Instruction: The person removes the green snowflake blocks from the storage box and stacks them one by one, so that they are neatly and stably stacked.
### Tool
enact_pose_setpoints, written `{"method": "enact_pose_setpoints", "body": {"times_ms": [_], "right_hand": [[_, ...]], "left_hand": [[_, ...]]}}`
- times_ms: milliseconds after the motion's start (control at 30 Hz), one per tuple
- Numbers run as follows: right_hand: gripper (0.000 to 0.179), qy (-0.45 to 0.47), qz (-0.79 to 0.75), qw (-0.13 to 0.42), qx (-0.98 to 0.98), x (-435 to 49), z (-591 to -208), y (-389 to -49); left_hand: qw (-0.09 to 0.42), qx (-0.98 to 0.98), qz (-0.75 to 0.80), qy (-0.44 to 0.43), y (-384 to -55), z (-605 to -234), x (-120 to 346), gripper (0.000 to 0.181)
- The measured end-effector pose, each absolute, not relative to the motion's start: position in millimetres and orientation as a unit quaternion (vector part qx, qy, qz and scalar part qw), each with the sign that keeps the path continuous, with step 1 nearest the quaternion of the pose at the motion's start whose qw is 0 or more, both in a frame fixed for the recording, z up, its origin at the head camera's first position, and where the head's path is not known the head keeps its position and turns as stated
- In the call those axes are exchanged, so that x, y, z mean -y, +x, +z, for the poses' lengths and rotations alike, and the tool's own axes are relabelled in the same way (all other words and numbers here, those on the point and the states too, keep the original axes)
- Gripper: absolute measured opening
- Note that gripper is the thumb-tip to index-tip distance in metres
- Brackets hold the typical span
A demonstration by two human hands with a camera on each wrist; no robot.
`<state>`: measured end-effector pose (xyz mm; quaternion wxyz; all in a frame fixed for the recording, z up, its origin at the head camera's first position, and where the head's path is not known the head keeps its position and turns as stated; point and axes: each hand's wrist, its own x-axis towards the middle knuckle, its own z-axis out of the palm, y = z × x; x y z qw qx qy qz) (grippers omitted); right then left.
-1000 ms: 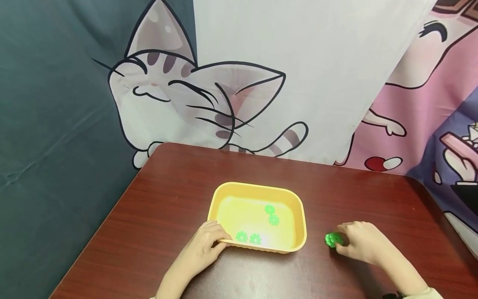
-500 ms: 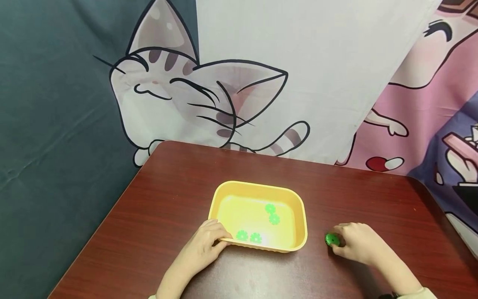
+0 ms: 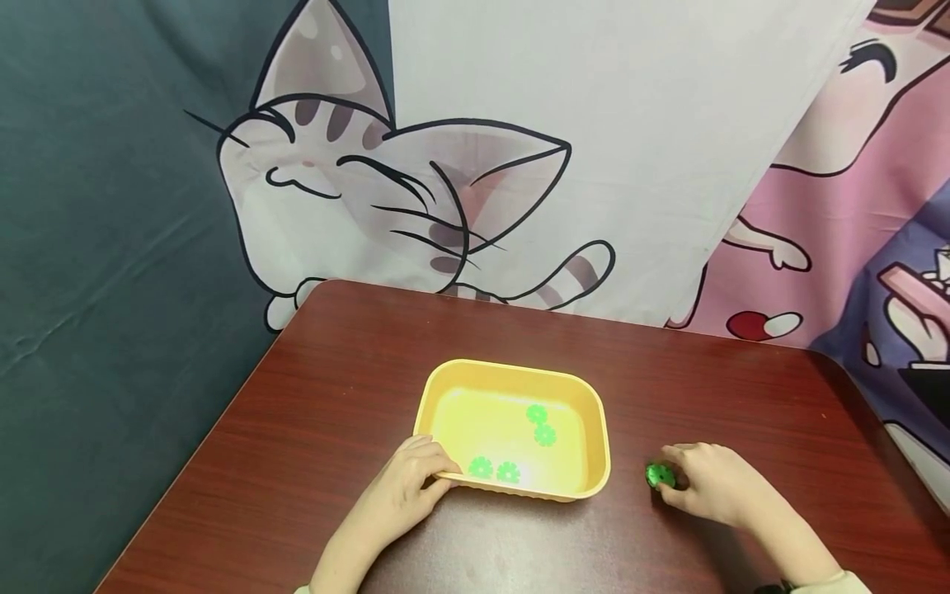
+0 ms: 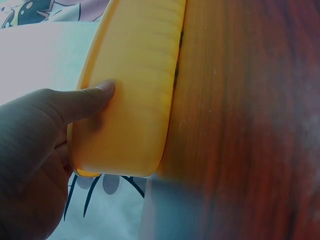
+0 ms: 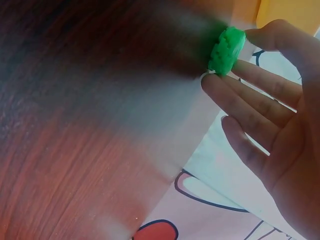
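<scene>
My left hand (image 3: 410, 488) grips the near-left corner of a yellow plastic bin (image 3: 475, 421). In the left wrist view the thumb presses the outside of the bin's wall (image 4: 137, 100), with the other fingers behind the rim. Inside the bin lie several flat green notched discs (image 3: 545, 435), two toward the back right and two by the near wall. To the right of the bin, my right hand (image 3: 712, 483) pinches a small stack of green notched discs (image 5: 227, 51) between thumb and fingers, low at the table.
The bin stands on a dark red-brown wooden table (image 3: 356, 363). Behind the table hangs a cloth backdrop (image 3: 623, 165) with a cartoon cat, and a grey-green cloth (image 3: 111, 247) covers the left side.
The green discs in my right hand looked spread out one second ago and now sit in a neater stack. My left hand keeps its hold on the bin.
</scene>
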<state>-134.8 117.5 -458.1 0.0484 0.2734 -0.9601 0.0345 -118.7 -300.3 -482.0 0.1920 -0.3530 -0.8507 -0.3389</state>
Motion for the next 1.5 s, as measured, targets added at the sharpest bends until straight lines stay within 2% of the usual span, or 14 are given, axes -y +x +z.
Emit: {"method": "enact_pose_setpoints", "body": {"times_ms": [167, 300, 833, 1100, 1233, 1500], "right_hand": [[0.022, 0.277, 0.056, 0.028, 0.959, -118.9, -458.8, -134.3], [0.025, 0.293, 0.07, 0.018, 0.953, -121.2, -458.0, -134.5], [0.019, 0.3, 0.096, 0.026, 0.949, -125.5, -459.8, -136.1], [0.03, 0.317, 0.103, 0.051, 0.942, -125.7, -463.3, -132.0], [0.027, 0.333, 0.101, 0.063, 0.935, -125.8, -464.5, -132.5], [0.022, 0.315, 0.103, 0.042, 0.943, -125.9, -464.9, -133.3]], "left_hand": [[0.199, 0.847, -0.339, -0.357, -118.7, -482.4, 300.1, 0.013], [0.197, 0.849, -0.339, -0.355, -118.5, -482.5, 300.2, 0.013], [0.206, 0.846, -0.339, -0.358, -118.1, -481.2, 300.3, 0.014], [0.193, 0.853, -0.339, -0.348, -117.5, -480.8, 300.6, 0.014], [0.186, 0.856, -0.341, -0.343, -117.5, -481.4, 300.9, 0.014], [0.197, 0.847, -0.341, -0.357, -118.1, -481.3, 300.0, 0.013]]}}
